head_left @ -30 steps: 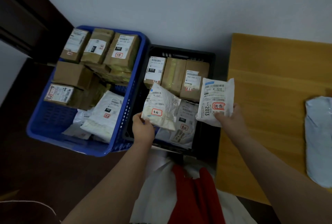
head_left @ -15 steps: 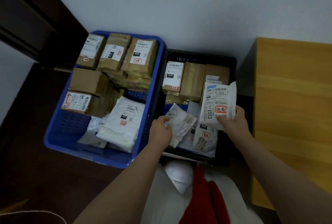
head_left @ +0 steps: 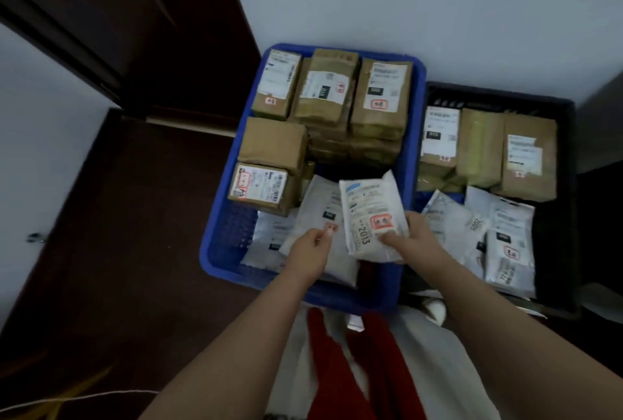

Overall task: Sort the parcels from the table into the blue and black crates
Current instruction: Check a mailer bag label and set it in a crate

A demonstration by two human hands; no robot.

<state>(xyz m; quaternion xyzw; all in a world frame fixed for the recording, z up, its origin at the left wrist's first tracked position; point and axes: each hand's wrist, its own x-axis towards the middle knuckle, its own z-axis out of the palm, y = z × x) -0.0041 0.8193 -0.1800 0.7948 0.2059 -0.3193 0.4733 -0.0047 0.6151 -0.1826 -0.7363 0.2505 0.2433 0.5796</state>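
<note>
Right hand (head_left: 403, 239): grips white parcel (head_left: 371, 214) over blue crate (head_left: 219, 244), frame centre.
Left hand (head_left: 312, 249): fingers curled, pinching parcel in crate (head_left: 320, 214).
Black crate (head_left: 559, 251): right of blue.

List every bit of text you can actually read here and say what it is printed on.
"2013": on the white soft parcel that the right hand holds over the blue crate.
"010": on a black patch of a brown box's label in the blue crate.
"010": likewise on a box label in the black crate.
Red stamps, barcodes and fine print: too blurred to read.
</note>
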